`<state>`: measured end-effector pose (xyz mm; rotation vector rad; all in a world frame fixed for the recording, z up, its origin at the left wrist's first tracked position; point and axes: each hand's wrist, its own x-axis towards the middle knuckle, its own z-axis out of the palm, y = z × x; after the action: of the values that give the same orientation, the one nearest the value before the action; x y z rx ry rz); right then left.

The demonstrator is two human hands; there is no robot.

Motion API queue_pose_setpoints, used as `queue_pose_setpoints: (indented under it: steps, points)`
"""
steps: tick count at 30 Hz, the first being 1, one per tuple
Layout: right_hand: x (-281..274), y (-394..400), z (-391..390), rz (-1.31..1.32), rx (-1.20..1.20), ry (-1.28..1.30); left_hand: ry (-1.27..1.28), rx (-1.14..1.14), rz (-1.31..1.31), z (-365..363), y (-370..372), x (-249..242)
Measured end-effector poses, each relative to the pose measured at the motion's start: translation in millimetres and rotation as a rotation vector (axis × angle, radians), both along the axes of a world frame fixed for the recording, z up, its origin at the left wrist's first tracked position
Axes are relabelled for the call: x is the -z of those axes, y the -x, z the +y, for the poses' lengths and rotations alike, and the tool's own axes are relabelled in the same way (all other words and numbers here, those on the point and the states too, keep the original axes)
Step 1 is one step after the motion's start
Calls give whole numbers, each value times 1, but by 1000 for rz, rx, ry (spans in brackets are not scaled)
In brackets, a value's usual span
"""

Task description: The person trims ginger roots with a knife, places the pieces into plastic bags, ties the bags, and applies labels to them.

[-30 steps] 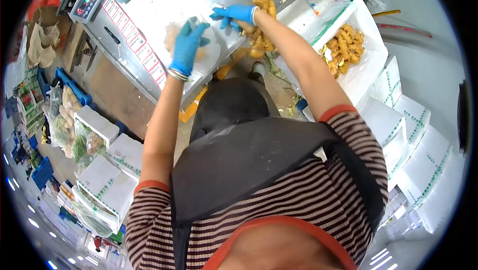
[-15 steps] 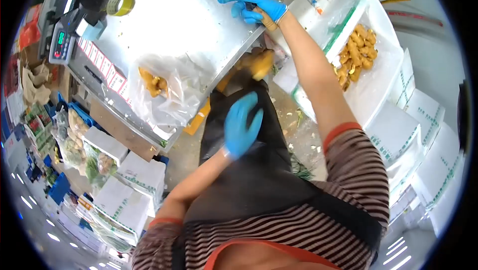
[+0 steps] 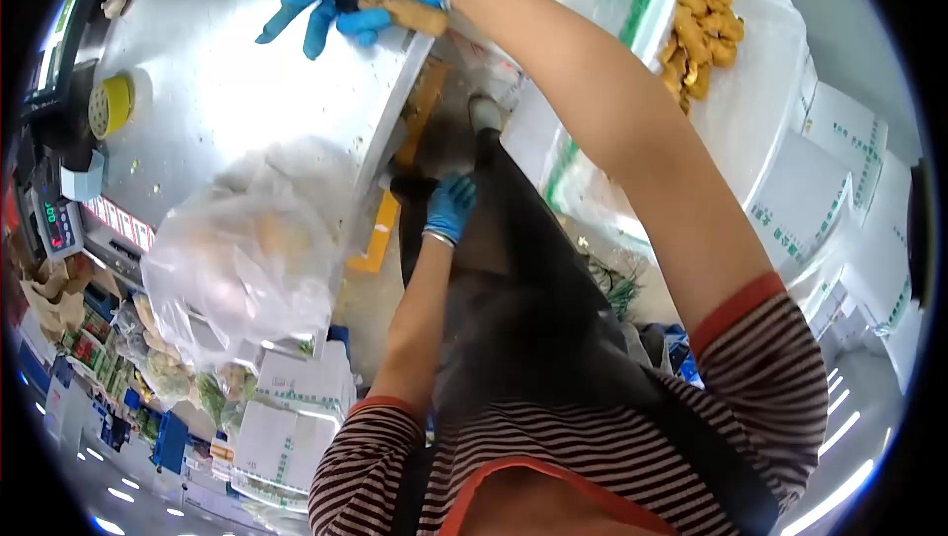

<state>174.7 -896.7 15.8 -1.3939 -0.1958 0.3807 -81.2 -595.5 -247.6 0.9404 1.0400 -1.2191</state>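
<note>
My right hand (image 3: 360, 2), in a blue glove, reaches over the metal table with its index finger stretched out. Its other fingers are wrapped round a wooden-handled tool (image 3: 405, 12); the tool's working end cannot be made out. Low in front of the dark apron (image 3: 523, 279) is my gloved left hand (image 3: 451, 208), its fingers curled and nothing visible in them. A puffed-up clear plastic bag (image 3: 237, 259) sits at the table's near corner, with blurred yellowish contents showing through.
Ginger (image 3: 706, 27) fills part of a lined white foam box (image 3: 765, 91) on the right. Yellow tape (image 3: 111, 106), a garlic bulb (image 3: 116, 2) and a scale display (image 3: 59, 215) are along the table's left side. White cartons (image 3: 805, 200) are stacked at right.
My right hand has moved left over the table, still holding the tool. My left hand has dropped lower and curled. The bag looks larger and fuller; a blurred yellow shape below the table edge is gone.
</note>
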Motion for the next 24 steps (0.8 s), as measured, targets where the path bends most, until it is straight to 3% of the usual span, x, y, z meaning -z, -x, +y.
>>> queue_pose_setpoints:
  steps: [1,2,5,7,8,9,13,14,15,16,18,20,23,24]
  points:
    - [4,-2,1,101,0,-113,13,37,-22,20,7,-17]
    - [-16,-11,-9,428,-161,-254,32,74,-53,30,8,-35]
    - [-33,-1,11,380,-43,-77,-4,272,-254,46,-15,-124]
    - [-16,-2,39,455,14,564,7,333,-342,51,-23,-143]
    - [-19,9,51,403,109,552,10,371,-371,53,-26,-143]
    - [-31,26,71,349,275,453,20,414,-398,52,-28,-143]
    - [-97,133,139,194,373,96,125,635,-441,54,-33,-130]
    - [-108,164,156,226,352,104,152,690,-466,55,-33,-126]
    - [-112,195,173,254,332,110,405,565,-393,65,-39,-128]
    - [-107,228,190,271,341,-20,540,528,-347,72,-43,-126]
    - [-85,296,227,386,397,-177,451,618,-367,83,-43,-118]
    - [-55,359,258,563,522,-209,238,807,-465,80,-37,-100]
    - [-23,440,289,683,774,-318,221,1143,-665,83,-21,-67]
    - [-14,462,296,722,890,-307,202,1203,-568,76,-13,-75]
